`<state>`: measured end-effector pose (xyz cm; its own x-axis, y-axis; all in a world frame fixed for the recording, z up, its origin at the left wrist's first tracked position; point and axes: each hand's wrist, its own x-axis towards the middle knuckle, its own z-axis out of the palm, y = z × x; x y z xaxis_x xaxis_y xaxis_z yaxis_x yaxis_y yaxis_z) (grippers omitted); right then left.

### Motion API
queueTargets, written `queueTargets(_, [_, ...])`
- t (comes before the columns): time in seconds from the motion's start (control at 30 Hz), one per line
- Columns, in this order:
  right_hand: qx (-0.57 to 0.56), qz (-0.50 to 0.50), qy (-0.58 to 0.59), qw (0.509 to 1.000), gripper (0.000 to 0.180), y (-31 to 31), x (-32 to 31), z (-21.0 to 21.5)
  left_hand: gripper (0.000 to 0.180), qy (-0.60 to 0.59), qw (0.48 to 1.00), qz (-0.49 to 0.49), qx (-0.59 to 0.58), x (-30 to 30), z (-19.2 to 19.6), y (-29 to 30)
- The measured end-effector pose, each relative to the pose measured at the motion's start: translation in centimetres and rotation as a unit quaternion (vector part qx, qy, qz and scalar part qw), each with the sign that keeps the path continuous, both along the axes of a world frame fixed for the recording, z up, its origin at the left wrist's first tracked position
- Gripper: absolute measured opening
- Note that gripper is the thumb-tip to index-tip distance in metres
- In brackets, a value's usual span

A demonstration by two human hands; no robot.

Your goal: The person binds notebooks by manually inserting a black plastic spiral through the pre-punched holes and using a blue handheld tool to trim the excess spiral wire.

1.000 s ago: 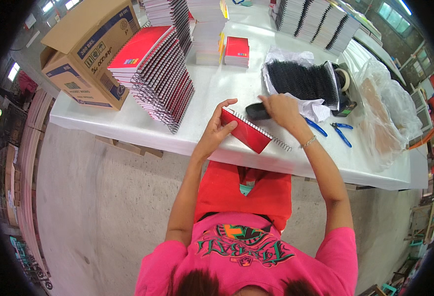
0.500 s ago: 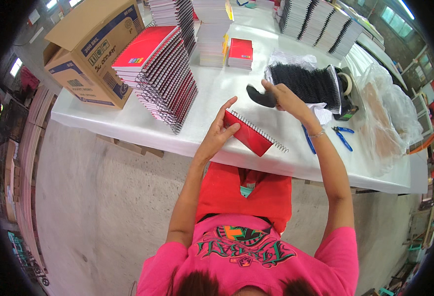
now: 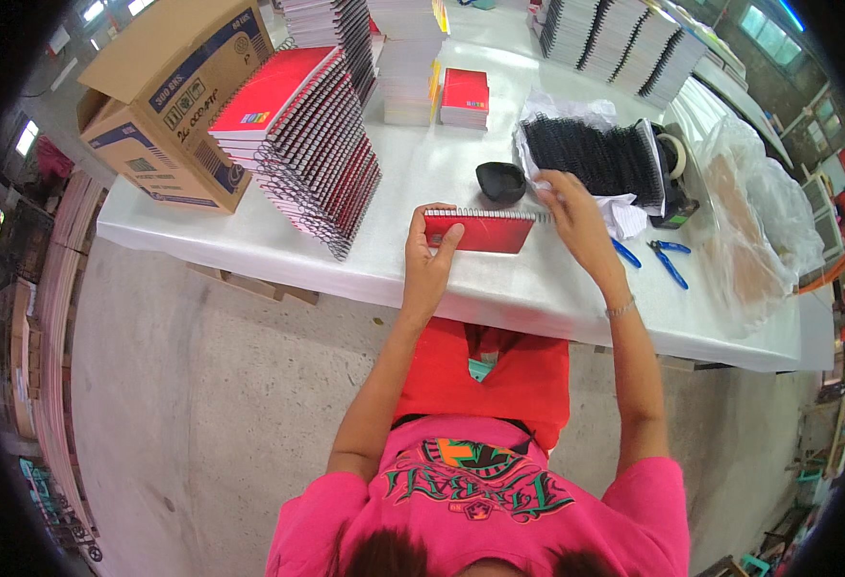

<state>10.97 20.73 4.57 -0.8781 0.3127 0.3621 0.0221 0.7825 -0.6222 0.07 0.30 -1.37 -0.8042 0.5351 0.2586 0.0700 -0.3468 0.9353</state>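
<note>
A small red notebook is gripped at its left end by my left hand, thumb across the cover. Its silver spiral wire runs along the upper edge and sticks out past the right end. There, my right hand has its fingers curled at the loose end of the wire; the fingertips are slightly blurred. Just beyond the notebook, a black rounded, cup-like object rests on the white-covered table. To the right of my right hand lie blue-handled pliers and another blue-handled tool.
A tall stack of red spiral notebooks stands at left beside a cardboard box. Farther back are paper stacks and small red pads. A heap of black coils, a tape roll and clear plastic occupy the right.
My right hand has let go of the black cup-like object, now on the table, and moved to the wire's end. My left hand has turned the notebook from slanted to nearly level.
</note>
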Motion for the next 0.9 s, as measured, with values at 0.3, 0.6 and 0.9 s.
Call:
queueTargets(0.3, [0.19,-0.308,-0.14,0.922,0.057,1.8,11.7,-5.5,0.019,-0.005,0.997,0.013,-0.077,-1.1,1.0,-1.2])
queueTargets(0.6, [-0.044,-0.263,0.082,0.96,0.051,-6.1,7.8,-1.7,0.028,0.025,0.995,-0.057,-0.077,-1.8,2.1,-2.4])
queueTargets(0.9, [0.082,-0.12,0.099,0.985,0.054,-14.0,2.1,-1.4,0.023,0.06,0.989,-0.051,-0.127,-1.4,3.1,-2.8])
